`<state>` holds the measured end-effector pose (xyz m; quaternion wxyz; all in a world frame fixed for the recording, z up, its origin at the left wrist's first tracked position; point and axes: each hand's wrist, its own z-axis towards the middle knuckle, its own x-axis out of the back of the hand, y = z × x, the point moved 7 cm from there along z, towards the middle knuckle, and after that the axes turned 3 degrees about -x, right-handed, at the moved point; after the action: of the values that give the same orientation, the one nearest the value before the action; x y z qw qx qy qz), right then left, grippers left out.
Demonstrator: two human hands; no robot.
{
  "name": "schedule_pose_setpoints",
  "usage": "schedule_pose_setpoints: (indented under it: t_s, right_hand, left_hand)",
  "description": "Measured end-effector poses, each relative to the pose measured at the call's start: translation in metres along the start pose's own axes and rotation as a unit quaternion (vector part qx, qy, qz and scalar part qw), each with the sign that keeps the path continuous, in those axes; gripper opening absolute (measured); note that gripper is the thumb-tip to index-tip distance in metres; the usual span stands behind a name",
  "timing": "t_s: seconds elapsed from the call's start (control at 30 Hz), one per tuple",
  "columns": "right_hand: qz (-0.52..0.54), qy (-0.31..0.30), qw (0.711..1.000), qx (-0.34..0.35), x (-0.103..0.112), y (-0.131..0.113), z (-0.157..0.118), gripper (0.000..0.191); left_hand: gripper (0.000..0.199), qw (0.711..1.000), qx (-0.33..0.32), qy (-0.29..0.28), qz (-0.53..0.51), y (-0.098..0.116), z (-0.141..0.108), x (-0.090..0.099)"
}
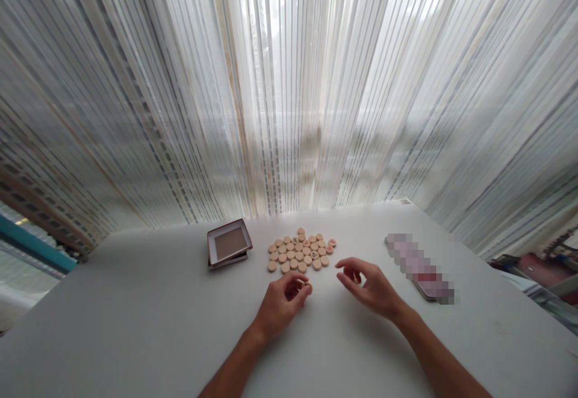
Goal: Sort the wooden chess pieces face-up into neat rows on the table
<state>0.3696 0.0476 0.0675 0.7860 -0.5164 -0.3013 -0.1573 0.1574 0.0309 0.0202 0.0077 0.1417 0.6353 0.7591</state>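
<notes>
About thirty pale discs could be counted in a loose patch, round and thick, seemingly wooden; three were marked in red, two in black. One further disc was gripped at the left hand, at the tips of thumb and forefinger, just short of the patch's six o'clock edge. Being round, it was given no long axis; its face's direction could not be told. The right hand was held at the patch's four o'clock, its fingers curled, thumb and forefinger parted. One shallow rectangular box, brown-rimmed and stacked in two parts, was set at nine o'clock. One long, flat object, obscured by pixels, was laid at three o'clock, its axis running roughly ten to four. All were borne by one smooth white table; at twelve, one sheer striped curtain was hung.
</notes>
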Motion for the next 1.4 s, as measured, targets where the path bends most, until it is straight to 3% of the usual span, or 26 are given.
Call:
schedule_pose_setpoints:
  t_s: [0.17, 0.33, 0.57, 0.8, 1.2, 1.3, 1.4]
  right_hand:
    - [0.057, -0.071, 0.995, 0.043, -0.050, -0.022, -0.011, 0.035]
    - [0.103, -0.084, 0.991, 0.019, -0.067, -0.020, -0.012, 0.031]
    - [0.109, -0.057, 0.992, 0.023, -0.064, -0.020, -0.010, 0.022]
    - [0.129, -0.069, 0.989, 0.023, -0.066, -0.023, -0.011, 0.022]
    - [0.078, -0.037, 0.994, 0.069, -0.059, -0.024, -0.010, 0.020]
    - [0.075, -0.028, 0.995, 0.064, -0.049, -0.020, -0.008, 0.019]
    - [0.043, 0.000, 0.997, 0.060, -0.025, -0.014, -0.003, 0.021]
  left_hand:
    - [0.029, 1.000, -0.006, -0.007, -0.008, 0.004, 0.000, -0.001]
    - [0.032, 1.000, -0.013, -0.021, -0.007, 0.008, -0.001, -0.003]
    - [0.032, 0.999, -0.006, -0.045, 0.003, 0.008, -0.002, -0.007]
    - [0.027, 0.999, -0.001, -0.050, -0.009, 0.008, -0.003, -0.007]
    - [0.030, 0.998, 0.006, -0.055, -0.018, 0.007, -0.003, -0.009]
    - [0.032, 0.999, 0.000, -0.046, -0.002, 0.009, -0.002, -0.008]
    - [0.031, 0.999, 0.000, -0.040, 0.013, 0.010, -0.002, -0.007]
